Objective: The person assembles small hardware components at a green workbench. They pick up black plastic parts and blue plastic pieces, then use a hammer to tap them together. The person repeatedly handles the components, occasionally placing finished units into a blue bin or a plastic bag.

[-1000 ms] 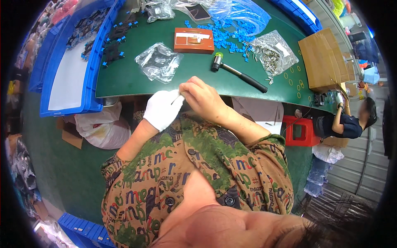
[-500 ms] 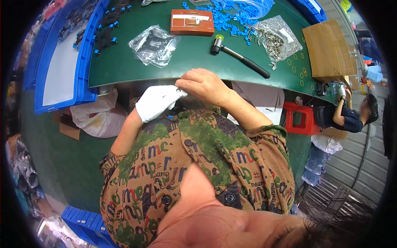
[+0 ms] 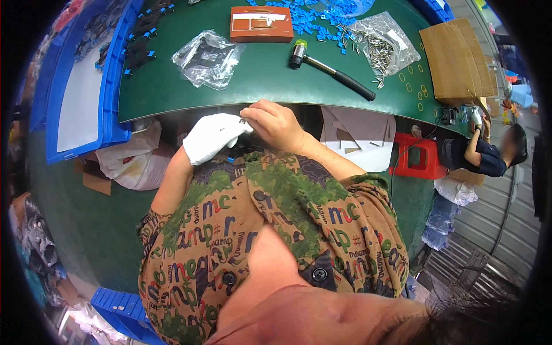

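Just off the table's front edge, my two hands meet close to my body. My left hand (image 3: 211, 138), in a white glove, has its fingers closed together; what they grip is hidden. My bare right hand (image 3: 277, 125) pinches a small dark metallic piece (image 3: 242, 121) between thumb and fingers, right at the glove's fingertips. The piece is too small to name. A bit of blue plastic (image 3: 231, 160) shows below the glove, against dark material at my lap.
On the green table (image 3: 172, 103) lie a rubber mallet (image 3: 333, 70), a crumpled clear bag (image 3: 208, 60), an orange-brown box (image 3: 261, 24), loose blue clips (image 3: 313, 22) and a bag of metal pins (image 3: 382, 49). Blue bins (image 3: 109, 92) stand left; a carton (image 3: 457, 60) and a co-worker (image 3: 483, 150) are right.
The view has shifted slightly, so the table sits higher in it. My right hand has tilted a little and come down nearer my body, its fingertips still against the glove.
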`<state>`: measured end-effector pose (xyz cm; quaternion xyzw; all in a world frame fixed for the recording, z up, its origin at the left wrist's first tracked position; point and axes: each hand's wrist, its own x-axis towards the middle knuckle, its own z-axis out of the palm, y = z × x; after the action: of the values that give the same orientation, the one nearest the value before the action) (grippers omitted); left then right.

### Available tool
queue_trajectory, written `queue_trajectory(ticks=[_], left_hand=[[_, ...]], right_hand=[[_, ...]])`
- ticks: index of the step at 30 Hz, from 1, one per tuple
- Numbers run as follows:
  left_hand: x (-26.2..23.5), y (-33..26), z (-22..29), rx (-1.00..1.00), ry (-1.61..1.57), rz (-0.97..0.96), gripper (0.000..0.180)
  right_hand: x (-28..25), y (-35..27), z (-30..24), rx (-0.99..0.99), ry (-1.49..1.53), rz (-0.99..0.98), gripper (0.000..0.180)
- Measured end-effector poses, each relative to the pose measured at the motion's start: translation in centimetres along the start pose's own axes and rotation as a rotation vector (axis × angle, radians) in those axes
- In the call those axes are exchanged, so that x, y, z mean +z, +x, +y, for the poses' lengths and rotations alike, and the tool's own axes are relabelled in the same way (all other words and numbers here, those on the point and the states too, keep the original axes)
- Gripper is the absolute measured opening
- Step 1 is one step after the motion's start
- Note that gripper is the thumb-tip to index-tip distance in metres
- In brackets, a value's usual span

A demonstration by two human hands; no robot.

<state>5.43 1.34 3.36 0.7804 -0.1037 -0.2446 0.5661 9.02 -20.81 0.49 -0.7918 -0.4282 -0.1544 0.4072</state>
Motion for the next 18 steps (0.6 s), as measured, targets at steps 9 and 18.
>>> queue_trajectory(ticks=[9, 18], left_hand=[[0.6, 0.1, -1.6, 0.252, 0.459, 0.097, 0.021], [0.4, -0.1, -3.3, 0.529, 0.736, 0.126, 0.016]], right_hand=[[0.9, -0.8, 0.2, 0.052, 0.042, 0.011, 0.021], [-5.4, 1.6, 1.9, 0.05, -0.175, 0.009, 0.022]])
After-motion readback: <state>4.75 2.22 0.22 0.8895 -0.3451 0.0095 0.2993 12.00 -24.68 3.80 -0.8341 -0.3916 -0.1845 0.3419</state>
